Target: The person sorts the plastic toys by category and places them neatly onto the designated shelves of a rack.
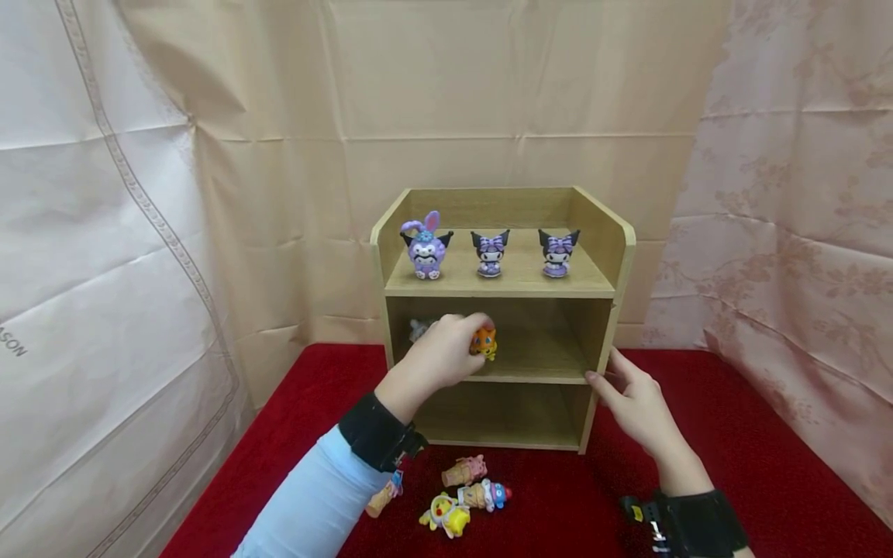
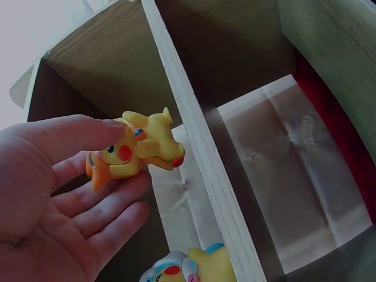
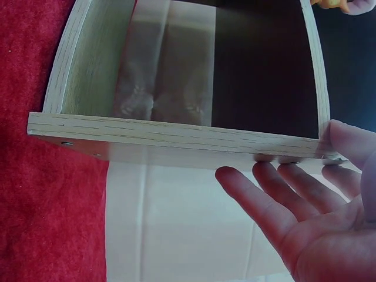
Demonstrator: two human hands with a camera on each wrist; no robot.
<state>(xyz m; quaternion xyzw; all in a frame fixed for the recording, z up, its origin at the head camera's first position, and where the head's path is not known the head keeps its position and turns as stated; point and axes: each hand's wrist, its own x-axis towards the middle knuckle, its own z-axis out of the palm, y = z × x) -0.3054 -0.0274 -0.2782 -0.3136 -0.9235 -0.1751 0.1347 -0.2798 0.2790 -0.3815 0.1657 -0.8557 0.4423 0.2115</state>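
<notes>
Left hand [image 1: 452, 347] is inside the middle compartment of the wooden shelf unit [image 1: 498, 286], clamped on the orange-and-yellow figure [image 1: 484, 343]: thumb on one side of its orange head, fingers on the other, yellow body sticking out past the fingertips. Can't tell if its feet touch the board. Just left of that hand, same compartment, a grey-hooded figure [image 1: 418, 329], partly hidden by the hand. Right hand [image 1: 633, 399] is well off to the right, holding the unit's right side panel [image 1: 605, 333]: thumb on the front edge at the middle board, fingers spread along the outer face. Above the left hand, top level, a row of three upright: long-eared purple figure [image 1: 426, 252], then two bow-topped purple figures [image 1: 490, 253]. Below the left hand, on red cloth [image 1: 544, 504] in front of the unit: pink figure [image 1: 465, 470], blue-and-red figure [image 1: 484, 495] and yellow figure [image 1: 446, 514] lying close together; one more cone-based figure [image 1: 384, 496] lies beside the left forearm, partly covered by it. Black bands [image 1: 382, 431] on both wrists.
</notes>
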